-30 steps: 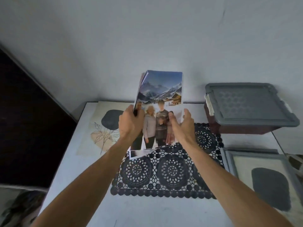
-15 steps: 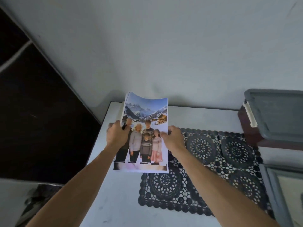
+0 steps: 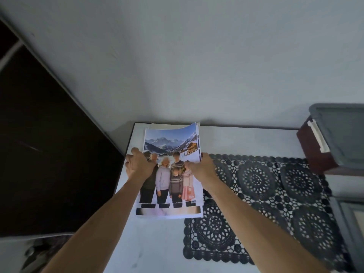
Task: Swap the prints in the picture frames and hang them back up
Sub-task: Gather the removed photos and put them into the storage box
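Holding a stack of prints (image 3: 171, 174) at the left end of the white table (image 3: 157, 243), snowy family photo on top. Gripping its left edge with the left hand (image 3: 138, 166), fingers curled round; pinching its right edge with the right hand (image 3: 201, 168). To the right, a black lace mat (image 3: 275, 194), a lidded box (image 3: 334, 138) and a grey frame (image 3: 343, 223)

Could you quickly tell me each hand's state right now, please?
Left hand: grips the stack of prints at its left edge.
Right hand: pinches the stack's right edge.
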### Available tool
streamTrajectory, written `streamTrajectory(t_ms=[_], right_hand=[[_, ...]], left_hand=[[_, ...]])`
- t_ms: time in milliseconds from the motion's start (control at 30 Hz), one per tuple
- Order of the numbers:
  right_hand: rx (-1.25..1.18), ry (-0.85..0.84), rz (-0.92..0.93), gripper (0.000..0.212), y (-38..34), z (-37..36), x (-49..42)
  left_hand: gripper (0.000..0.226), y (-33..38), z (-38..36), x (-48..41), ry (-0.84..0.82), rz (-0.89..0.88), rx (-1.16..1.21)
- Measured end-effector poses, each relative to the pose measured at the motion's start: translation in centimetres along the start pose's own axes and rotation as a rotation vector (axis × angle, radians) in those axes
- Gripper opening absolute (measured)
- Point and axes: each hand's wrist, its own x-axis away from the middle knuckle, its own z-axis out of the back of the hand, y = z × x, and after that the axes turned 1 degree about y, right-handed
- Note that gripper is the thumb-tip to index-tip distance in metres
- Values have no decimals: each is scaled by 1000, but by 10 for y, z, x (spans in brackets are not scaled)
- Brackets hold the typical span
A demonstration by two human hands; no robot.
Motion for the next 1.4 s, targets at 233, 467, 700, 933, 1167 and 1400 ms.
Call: streamTrajectory(t_ms=[233, 467, 700, 933, 1167, 1400], right_hand=[[168, 41, 145, 17, -3, 16, 16], [30, 314, 707, 11, -19, 42, 54], [-101, 412, 770, 15, -11, 61, 65], [22, 338, 612, 16, 20, 78, 81], [287, 364, 397, 26, 22, 109, 75], [507, 104, 153, 27, 58, 113, 79]], left_hand=[[40, 16, -2, 26, -48, -105, 317], [19, 55, 14, 72, 234, -469, 669], [10, 78, 15, 120, 370, -666, 822], [9, 56, -22, 127, 128, -430, 657], [26, 65, -22, 124, -25, -317, 304], [53, 33, -40, 123, -169, -252, -87]])
